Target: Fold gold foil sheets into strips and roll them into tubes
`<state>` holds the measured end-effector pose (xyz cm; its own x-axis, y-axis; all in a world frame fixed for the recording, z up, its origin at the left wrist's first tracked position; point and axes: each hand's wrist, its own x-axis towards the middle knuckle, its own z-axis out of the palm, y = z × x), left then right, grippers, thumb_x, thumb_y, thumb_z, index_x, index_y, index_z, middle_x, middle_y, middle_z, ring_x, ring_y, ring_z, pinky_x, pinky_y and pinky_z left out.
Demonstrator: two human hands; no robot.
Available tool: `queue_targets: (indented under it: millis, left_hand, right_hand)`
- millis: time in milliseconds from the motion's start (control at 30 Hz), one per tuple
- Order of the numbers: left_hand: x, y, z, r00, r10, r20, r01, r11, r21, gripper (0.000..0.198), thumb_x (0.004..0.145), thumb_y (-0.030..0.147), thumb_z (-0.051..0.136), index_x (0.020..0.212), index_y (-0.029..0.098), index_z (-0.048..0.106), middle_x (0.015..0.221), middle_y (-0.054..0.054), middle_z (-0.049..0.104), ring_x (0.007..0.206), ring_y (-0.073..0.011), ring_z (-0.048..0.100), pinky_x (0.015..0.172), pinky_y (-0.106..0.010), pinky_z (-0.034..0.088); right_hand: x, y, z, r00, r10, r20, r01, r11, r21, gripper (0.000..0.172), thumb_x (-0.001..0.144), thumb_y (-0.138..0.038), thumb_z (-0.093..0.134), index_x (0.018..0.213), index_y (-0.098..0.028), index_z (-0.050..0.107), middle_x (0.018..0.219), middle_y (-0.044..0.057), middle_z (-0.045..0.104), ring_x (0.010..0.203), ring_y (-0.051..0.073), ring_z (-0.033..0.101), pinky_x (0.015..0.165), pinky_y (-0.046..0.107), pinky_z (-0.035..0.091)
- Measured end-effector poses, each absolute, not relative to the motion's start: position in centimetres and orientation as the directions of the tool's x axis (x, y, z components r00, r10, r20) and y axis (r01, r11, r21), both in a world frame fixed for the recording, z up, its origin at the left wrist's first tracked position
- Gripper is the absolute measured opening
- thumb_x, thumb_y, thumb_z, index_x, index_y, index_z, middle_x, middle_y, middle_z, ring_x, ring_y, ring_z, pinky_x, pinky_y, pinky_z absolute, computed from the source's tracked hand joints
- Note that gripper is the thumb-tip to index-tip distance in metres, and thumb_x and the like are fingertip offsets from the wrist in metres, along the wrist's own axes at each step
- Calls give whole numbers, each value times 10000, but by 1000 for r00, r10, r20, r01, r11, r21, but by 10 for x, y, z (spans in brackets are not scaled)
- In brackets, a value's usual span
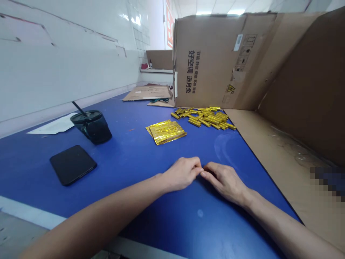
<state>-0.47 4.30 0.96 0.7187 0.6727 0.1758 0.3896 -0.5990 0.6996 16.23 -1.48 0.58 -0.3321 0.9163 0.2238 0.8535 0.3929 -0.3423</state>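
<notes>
My left hand and my right hand rest on the blue table, fingertips meeting in a pinch near the middle. Both have their fingers curled together; what lies between them is hidden. Beyond them lies a flat stack of gold foil sheets. Farther back, a pile of several rolled gold foil sticks sits against the cardboard box.
A black phone lies at the left, with a dark lidded cup and straw behind it and a white paper by the wall. Flat cardboard covers the right side. More cardboard lies at the back.
</notes>
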Motion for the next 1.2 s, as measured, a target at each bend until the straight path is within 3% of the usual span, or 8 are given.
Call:
queue_targets:
  millis: [167,467,633,767,867,1000,1200]
  left_hand:
    - [-2,34,11,706,676,214,367,-607,705,150,788,243,415,671,176,483,573,39,518,549,-91,461,538,-188,328]
    - [-9,59,14,583,783,217,359,-488,795,154,765,240,439,638,159,473,496,53,488,462,-69,418,483,-183,310]
    - [-10,68,9,609,777,157,303,-411,860,153,761,276,459,670,154,470,494,50,497,430,-57,405,450,-172,302]
    - [-9,71,6,669,743,8,289,-270,918,284,787,406,412,678,149,463,463,45,492,375,-52,388,406,-167,296]
    - [-9,72,5,689,719,-88,305,-178,935,357,815,435,333,649,145,459,422,44,463,337,-49,352,379,-165,278]
    - [-7,68,4,686,723,-76,297,-183,937,213,801,307,375,656,157,418,446,59,449,366,-48,350,395,-157,278]
    - [-1,44,3,751,652,107,282,-462,841,150,787,219,375,703,160,485,565,39,481,541,-74,450,509,-172,333]
  right_hand:
    - [159,-17,5,-355,912,204,789,410,-457,364,866,-374,289,587,-191,431,493,-45,388,452,89,336,465,207,283]
    - [166,-12,6,-210,953,218,812,294,-504,387,851,-404,299,561,-187,436,467,-50,358,437,87,337,449,207,273]
    - [168,-12,0,-222,917,332,874,338,-349,408,860,-398,291,539,-191,435,451,-36,403,415,90,362,454,212,273]
    - [170,-12,-3,-279,852,442,924,363,-118,397,867,-372,306,570,-186,494,511,1,517,445,98,440,473,211,288]
    - [169,-13,-2,-286,843,456,940,340,-39,382,867,-360,319,607,-180,533,576,30,565,514,114,500,505,211,315]
    - [165,-14,2,-241,889,391,936,320,-150,317,844,-410,353,728,-189,548,645,29,581,579,135,528,537,221,347]
    - [157,-18,3,-313,922,227,852,378,-361,333,868,-376,299,724,-193,538,621,2,560,544,119,499,535,221,346]
